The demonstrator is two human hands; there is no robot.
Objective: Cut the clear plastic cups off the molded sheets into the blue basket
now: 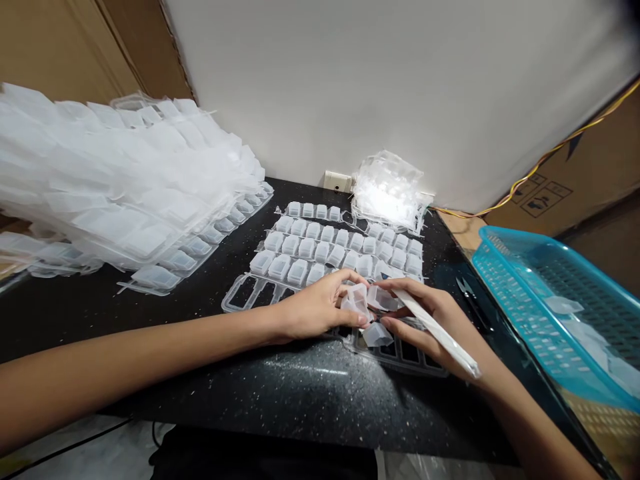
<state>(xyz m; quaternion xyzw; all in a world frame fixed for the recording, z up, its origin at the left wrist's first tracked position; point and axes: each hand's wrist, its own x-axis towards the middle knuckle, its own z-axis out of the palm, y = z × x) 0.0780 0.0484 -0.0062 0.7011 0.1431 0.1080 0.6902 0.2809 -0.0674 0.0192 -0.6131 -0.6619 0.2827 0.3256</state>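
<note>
- Plastic cup, small and see-through, just below the centre of the frame, pinched between the thumb and fingers of the left hand.
- Right hand, just right of it, grasping a white stick that slants across the hand toward the lower right; whether its fingertips also grip plastic, I cannot tell.
- A loose plastic piece just below the fingertips.
- Rows of matching cups in the middle of the frame, on a speckled black table.
- A tall stack of clear plastic sheets at upper left; a smaller, brightly lit plastic pile against the wall.
- Small snips right of the right hand, beside a blue basket with whitish pieces inside.
</note>
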